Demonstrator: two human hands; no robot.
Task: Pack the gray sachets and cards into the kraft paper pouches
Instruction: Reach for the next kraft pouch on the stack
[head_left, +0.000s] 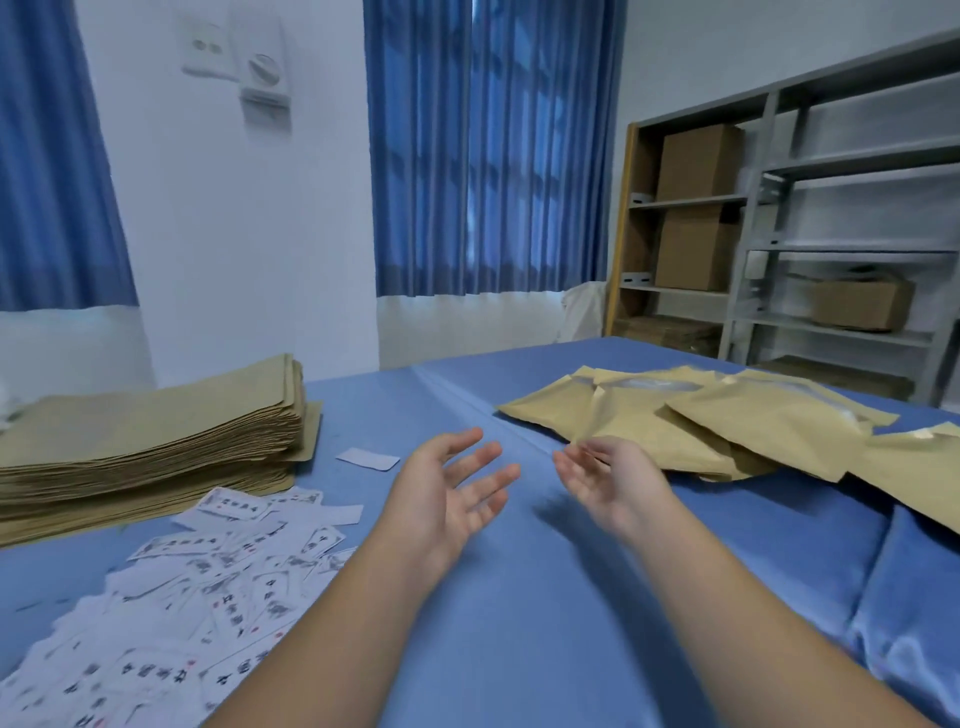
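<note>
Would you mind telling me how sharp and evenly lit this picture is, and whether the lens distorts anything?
Head view: soft, bluish light, with a faint shadow under the right hand on the blue cloth; the right hand is motion-blurred, the left hand sharper; print on the cards is smeared, unreadable; the wide lens tilts the shelving.

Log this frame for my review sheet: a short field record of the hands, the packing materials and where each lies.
left hand: open, empty, above blue cloth table
right hand: open, empty, at the near edge of the loose pouches
flat kraft paper pouch stack: tall, far left
loose kraft paper pouches with clear windows: piled right
white printed cards: scattered near left
gray sachets: none visible
background: gray metal shelving, brown cardboard boxes
</note>
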